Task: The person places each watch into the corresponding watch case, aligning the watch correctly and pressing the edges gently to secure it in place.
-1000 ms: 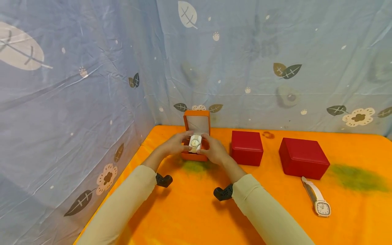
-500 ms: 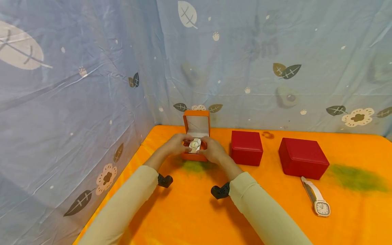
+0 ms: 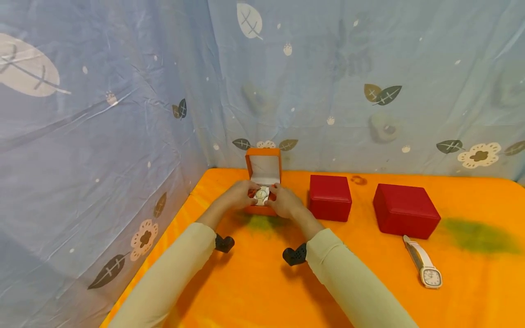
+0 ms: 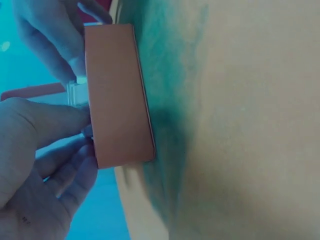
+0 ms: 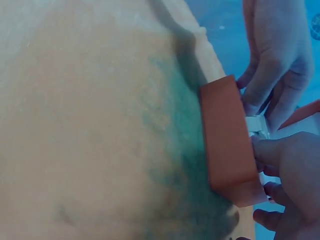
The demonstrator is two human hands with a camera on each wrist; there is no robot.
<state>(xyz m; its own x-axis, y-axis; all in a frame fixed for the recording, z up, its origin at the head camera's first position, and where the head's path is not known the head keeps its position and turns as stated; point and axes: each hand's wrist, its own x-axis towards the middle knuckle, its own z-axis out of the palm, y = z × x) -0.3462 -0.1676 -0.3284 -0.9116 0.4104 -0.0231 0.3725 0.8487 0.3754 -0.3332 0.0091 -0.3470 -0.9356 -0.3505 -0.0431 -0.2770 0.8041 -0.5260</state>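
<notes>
- One round watch (image 3: 261, 195), strapped on a white cushion (image 3: 267, 189), is held inside the orange box (image 3: 262, 210), lid raised.
- Round watch is pinched narrowly at its sides by left grip (image 3: 239, 195) and right grip (image 3: 286, 201).
- Right of the orange box: near red box (image 3: 330, 191), far red box (image 3: 406, 207), second watch (image 3: 431, 276) are laid out.

The head view looked forward and down from above, taking in counter (image 3: 254, 282) and curtain (image 3: 328, 68). Both wrist views, close and turned sideways, shared the orange box (image 4: 119, 95), upper left in the left wrist's frame, right in the right's.
</notes>
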